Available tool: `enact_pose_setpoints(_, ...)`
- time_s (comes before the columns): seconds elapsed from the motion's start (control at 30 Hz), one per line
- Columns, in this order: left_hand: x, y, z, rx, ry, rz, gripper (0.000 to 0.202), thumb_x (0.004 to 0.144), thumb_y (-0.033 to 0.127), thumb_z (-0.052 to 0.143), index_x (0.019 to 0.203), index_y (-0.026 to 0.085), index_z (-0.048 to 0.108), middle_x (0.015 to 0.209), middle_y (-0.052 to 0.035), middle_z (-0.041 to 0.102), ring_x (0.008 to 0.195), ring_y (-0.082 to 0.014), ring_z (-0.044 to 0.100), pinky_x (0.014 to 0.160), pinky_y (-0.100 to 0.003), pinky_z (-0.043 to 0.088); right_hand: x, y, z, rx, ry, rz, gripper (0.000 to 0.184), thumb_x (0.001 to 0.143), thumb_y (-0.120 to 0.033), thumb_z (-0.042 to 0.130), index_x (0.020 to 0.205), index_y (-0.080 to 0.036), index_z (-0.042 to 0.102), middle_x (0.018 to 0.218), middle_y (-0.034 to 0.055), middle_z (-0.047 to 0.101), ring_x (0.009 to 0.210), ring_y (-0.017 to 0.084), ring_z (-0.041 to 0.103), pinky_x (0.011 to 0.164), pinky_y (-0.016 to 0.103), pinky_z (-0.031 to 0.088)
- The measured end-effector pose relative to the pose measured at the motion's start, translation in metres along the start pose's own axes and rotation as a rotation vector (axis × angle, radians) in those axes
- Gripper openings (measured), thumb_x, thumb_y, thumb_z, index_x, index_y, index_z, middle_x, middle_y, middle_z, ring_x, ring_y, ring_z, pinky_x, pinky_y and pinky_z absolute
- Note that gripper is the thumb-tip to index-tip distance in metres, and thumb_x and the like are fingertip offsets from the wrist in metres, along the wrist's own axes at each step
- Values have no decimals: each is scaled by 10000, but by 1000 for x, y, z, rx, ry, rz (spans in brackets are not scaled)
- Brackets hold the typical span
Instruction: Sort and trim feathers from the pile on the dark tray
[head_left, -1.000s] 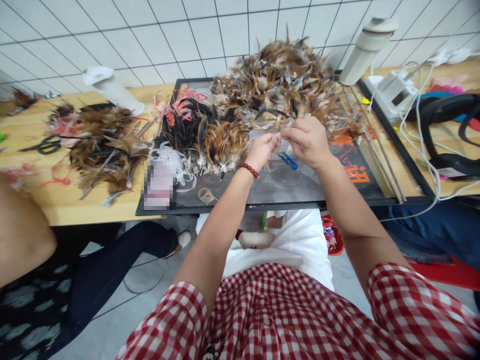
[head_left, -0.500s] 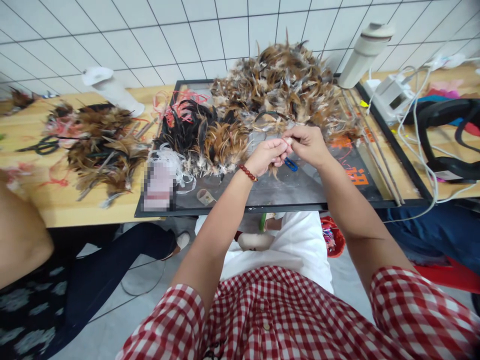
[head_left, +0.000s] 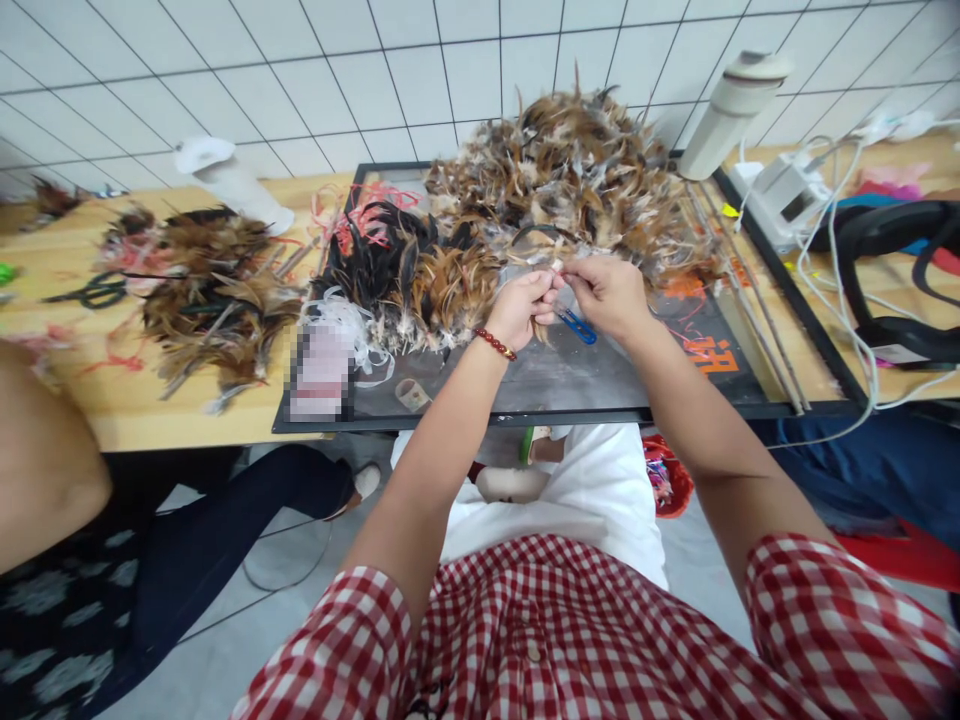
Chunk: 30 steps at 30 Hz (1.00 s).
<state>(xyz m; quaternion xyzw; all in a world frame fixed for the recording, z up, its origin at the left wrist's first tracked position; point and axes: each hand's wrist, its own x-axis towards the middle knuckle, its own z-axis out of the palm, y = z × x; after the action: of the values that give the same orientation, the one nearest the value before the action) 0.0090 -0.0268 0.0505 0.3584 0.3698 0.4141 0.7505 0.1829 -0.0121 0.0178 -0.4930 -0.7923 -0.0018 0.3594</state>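
Over the dark board (head_left: 465, 385), my left hand (head_left: 525, 305) is closed in a pinch, a brown feather tip (head_left: 541, 332) poking out below its fingers. A small white bit (head_left: 557, 266) shows at its fingertips. My right hand (head_left: 611, 295) is closed too, thumb and forefinger pinched close to that white bit; what they grip is too small to make out. Between the hands, blue-handled thread snips (head_left: 579, 326) lie on the board. Just left of my left hand is a row of brown feathers (head_left: 450, 285) beside black feathers (head_left: 386, 250).
A large feather heap (head_left: 562, 170) fills the board's back. Thin sticks (head_left: 757, 310), a bottle (head_left: 735, 115) and a power strip (head_left: 780, 205) stand right. White ribbon (head_left: 349, 325), more feathers (head_left: 217, 270) and black scissors (head_left: 90, 291) lie left, near another person's arm (head_left: 52, 450).
Both hands have shifted slightly left and drawn a little apart at the fingertips. More of the blue snips now shows between them.
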Motion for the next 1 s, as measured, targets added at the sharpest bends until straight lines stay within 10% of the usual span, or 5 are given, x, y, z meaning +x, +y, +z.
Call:
enact_pose_setpoints(0.23, -3, 2, -1, -20, -124, -117, 321, 1065, 183, 507, 754, 137, 574, 564, 73, 418, 393, 10, 221, 431, -123, 218, 2, 1, 6, 21, -53, -10, 283, 965, -344, 531, 806, -238, 740, 794, 81, 729, 819, 245, 666, 746, 365, 468)
enact_pose_setpoints(0.67, 7, 7, -4, -132, 349, 57, 339, 1087, 189, 425, 757, 172, 497, 574, 83, 404, 386, 1, 230, 416, -137, 202, 9, 22, -34, 476, 210, 153, 431, 932, -653, 671, 860, -237, 757, 716, 24, 647, 713, 189, 605, 681, 348, 464)
enact_pose_setpoints(0.87, 9, 5, -4, -211, 400, 94, 329, 1086, 195, 447, 762, 171, 501, 572, 81, 418, 383, 1, 236, 411, -131, 210, 5, 20, -29, 392, -237, 70, 307, 839, -512, 761, 801, -208, 789, 756, 29, 728, 739, 189, 639, 737, 340, 491)
enact_pose_setpoints(1.0, 15, 0, -6, -244, 474, 169, 331, 1087, 202, 450, 761, 175, 505, 559, 80, 415, 384, -6, 237, 404, -127, 204, 16, 14, -20, 142, -300, 76, 268, 864, -430, 720, 952, -210, 846, 1059, 102, 809, 982, 273, 713, 899, 405, 530)
